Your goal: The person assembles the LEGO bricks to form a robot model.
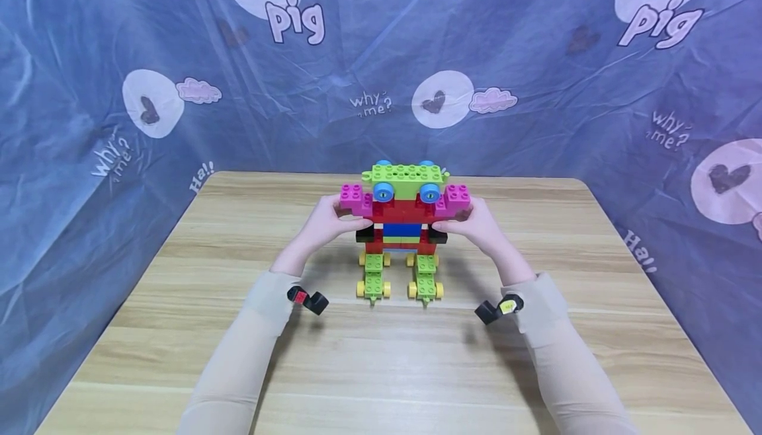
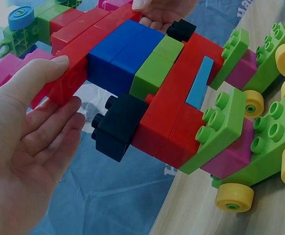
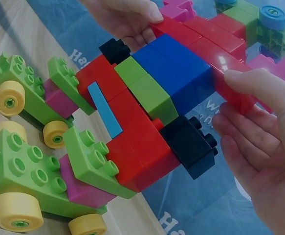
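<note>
A toy-brick robot figure (image 1: 401,211) stands upright at the middle of the table. Its trunk has red bricks, a blue block (image 2: 125,56), a lime-green layer (image 3: 147,90) and black bricks (image 2: 120,128) at the sides. On top sits a green wheeled base (image 1: 407,174) with blue wheels; the feet are green bases with yellow wheels (image 3: 19,210). My left hand (image 1: 324,223) grips the red shoulder on the left side, thumb in front and fingers behind. My right hand (image 1: 481,227) does likewise on the right, just below the pink bricks (image 1: 452,201).
The wooden table (image 1: 381,369) stretches out around the figure. A blue printed cloth (image 1: 339,45) hangs behind and along both sides. Small black cameras (image 1: 318,303) are strapped at both wrists, over light sleeves (image 1: 559,322).
</note>
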A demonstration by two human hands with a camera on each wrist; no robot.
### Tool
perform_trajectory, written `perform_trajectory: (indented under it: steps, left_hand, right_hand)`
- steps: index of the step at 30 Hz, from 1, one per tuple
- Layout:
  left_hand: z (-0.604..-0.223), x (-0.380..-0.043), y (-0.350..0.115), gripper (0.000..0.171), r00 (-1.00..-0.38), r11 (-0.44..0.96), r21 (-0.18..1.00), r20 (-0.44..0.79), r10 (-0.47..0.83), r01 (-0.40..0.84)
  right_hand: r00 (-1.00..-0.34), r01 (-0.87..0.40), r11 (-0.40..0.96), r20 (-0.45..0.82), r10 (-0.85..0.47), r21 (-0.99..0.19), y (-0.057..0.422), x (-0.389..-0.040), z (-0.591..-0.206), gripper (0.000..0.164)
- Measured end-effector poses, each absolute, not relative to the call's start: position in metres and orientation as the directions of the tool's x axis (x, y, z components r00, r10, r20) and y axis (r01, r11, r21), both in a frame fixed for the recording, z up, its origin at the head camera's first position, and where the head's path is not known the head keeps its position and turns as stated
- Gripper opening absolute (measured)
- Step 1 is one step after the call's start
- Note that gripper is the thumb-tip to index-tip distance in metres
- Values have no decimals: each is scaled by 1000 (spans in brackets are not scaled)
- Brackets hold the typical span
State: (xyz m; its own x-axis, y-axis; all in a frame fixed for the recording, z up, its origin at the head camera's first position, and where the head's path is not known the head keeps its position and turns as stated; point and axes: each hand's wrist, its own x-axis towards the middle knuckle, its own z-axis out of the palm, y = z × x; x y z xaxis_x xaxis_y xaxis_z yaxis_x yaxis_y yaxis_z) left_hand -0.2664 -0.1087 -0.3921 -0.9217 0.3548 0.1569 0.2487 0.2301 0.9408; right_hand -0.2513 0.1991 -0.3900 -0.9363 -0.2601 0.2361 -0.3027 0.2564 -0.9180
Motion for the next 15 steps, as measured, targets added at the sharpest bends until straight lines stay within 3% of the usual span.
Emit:
perform_trajectory:
  steps: [15]
  left_hand:
    - [-393, -263, -111, 49, -905, 250, 922, 187, 383, 296]
  right_hand:
    - [-940, -257, 247, 182, -288, -934, 203, -249, -393, 50]
